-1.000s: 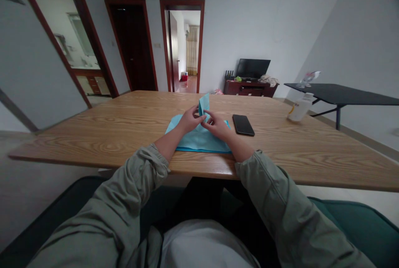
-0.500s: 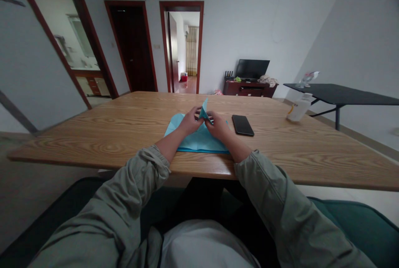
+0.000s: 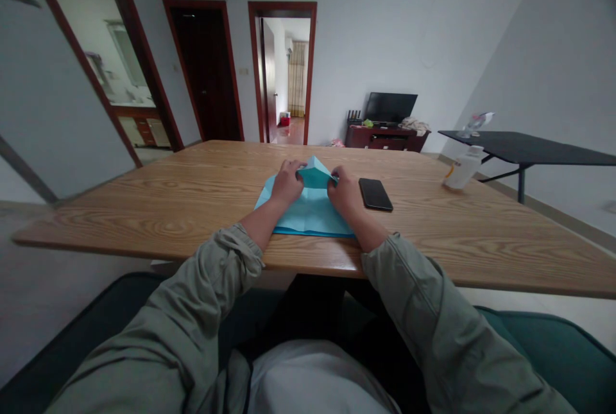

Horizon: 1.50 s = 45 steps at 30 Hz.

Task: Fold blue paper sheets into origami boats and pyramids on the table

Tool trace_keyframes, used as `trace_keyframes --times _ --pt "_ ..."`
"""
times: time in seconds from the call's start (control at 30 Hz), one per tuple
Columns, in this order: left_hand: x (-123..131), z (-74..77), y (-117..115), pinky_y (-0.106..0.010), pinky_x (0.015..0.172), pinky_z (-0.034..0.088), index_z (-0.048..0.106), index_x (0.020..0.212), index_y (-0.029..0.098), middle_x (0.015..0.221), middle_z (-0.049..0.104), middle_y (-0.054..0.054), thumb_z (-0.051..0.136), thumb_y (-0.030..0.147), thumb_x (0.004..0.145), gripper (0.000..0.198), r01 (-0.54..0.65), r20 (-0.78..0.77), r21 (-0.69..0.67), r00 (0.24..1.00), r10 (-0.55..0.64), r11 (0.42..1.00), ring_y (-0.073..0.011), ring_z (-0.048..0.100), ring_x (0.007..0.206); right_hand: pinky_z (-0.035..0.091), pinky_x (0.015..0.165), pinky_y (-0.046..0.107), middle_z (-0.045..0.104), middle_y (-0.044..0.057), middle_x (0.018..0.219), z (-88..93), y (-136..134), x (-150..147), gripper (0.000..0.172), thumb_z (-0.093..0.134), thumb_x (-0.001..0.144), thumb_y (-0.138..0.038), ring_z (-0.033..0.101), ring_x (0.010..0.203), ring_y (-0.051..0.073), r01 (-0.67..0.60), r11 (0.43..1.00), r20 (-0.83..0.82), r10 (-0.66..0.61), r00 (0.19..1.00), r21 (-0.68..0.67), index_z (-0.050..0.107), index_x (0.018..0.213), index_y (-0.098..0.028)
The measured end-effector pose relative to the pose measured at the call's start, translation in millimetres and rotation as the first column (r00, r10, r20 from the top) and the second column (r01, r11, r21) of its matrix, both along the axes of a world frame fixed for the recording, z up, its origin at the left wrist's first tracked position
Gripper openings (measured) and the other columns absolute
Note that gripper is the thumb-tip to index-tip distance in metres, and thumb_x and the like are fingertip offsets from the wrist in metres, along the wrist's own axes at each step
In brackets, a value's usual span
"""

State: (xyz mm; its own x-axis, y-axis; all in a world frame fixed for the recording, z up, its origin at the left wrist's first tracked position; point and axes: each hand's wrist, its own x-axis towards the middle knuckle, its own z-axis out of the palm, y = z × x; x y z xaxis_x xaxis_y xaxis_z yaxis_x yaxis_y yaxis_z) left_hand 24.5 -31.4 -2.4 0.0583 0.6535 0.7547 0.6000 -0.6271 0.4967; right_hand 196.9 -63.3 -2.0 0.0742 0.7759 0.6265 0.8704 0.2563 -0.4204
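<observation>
Blue paper (image 3: 308,212) under left hand (image 3: 287,184), right hand (image 3: 344,192), fingers (image 3: 293,167) pressing down; phone (image 3: 375,194) beside, bottle (image 3: 462,169) farther right.

Both arms reach out to the far side, with grey-green cloth sleeves (image 3: 206,298) pushed up and the wrists bare. The bare left hand (image 3: 287,184) and bare right hand (image 3: 344,193) bend down, fingers curled, near each other but apart.

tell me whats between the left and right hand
A raised fold of blue paper lies between the left hand and the right hand, touching both, as the head view shows.
</observation>
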Motion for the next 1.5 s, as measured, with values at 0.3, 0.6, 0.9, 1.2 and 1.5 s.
trace_keyframes --times 0.3,0.6,0.9,1.2,1.5 --pt "-6.4 -6.9 18.7 -0.039 0.099 0.045 0.072 0.081 0.019 0.099 0.065 -0.006 0.047 0.0 0.067 0.034 0.131 0.153 -0.041 0.98 -0.124 0.99 -0.0217 0.06 0.102 0.044 0.075 0.036 0.065 0.01 0.107 -1.9 5.5 16.5 0.04 0.048 0.079 -0.013 0.059 0.089 0.027 0.054 0.998 0.051 -0.052 0.997 -0.034 0.057 0.116 -0.024" --pt "1.4 -6.4 16.3 -0.043 0.088 0.053 0.069 0.087 0.016 0.113 0.064 -0.008 0.057 0.011 0.068 0.024 0.409 0.506 -0.154 0.815 -0.284 0.899 -0.0239 0.062 0.103 0.038 0.098 0.046 0.048 0.011 0.139 1.2 -3.2 2.5 0.054 0.049 0.085 -0.017 0.047 0.117 0.031 -0.14 0.987 0.343 0.106 0.933 0.076 0.047 0.139 -0.023" --pt "5.7 4.5 -4.5 -0.037 0.086 0.052 0.043 0.128 0.027 0.1 0.065 -0.001 0.076 0.026 0.066 0.071 0.747 0.749 -0.163 0.519 -0.412 0.644 -0.0155 0.064 0.091 0.045 0.095 0.038 0.061 0.01 0.124 -4.7 3.9 2.3 0.053 0.039 0.087 -0.012 0.058 0.108 0.025 -0.307 0.949 0.159 0.293 0.943 0.071 0.046 0.139 -0.02" --pt "10.0 1.6 -4.3 -0.038 0.089 0.049 0.06 0.103 0.016 0.104 0.067 -0.007 0.08 0.029 0.062 0.048 0.773 0.603 -0.184 0.576 -0.552 0.607 -0.0215 0.064 0.098 0.054 0.082 0.033 0.06 0.01 0.125 -5.9 2.0 0.9 0.053 0.05 0.082 -0.022 0.064 0.096 0.02 -0.485 0.873 -0.094 0.487 0.868 0.046 0.05 0.135 -0.02" --pt "8.7 -5.4 6.8 -0.037 0.085 0.05 0.055 0.101 0.016 0.095 0.069 -0.005 0.083 0.03 0.058 0.054 0.739 0.566 -0.185 0.619 -0.545 0.648 -0.0189 0.066 0.089 0.055 0.076 0.036 0.064 0.009 0.114 -3.6 -0.8 1.0 0.044 0.059 0.08 -0.034 0.065 0.089 0.02 -0.523 0.846 -0.248 0.53 0.811 0.1 0.055 0.121 -0.021"
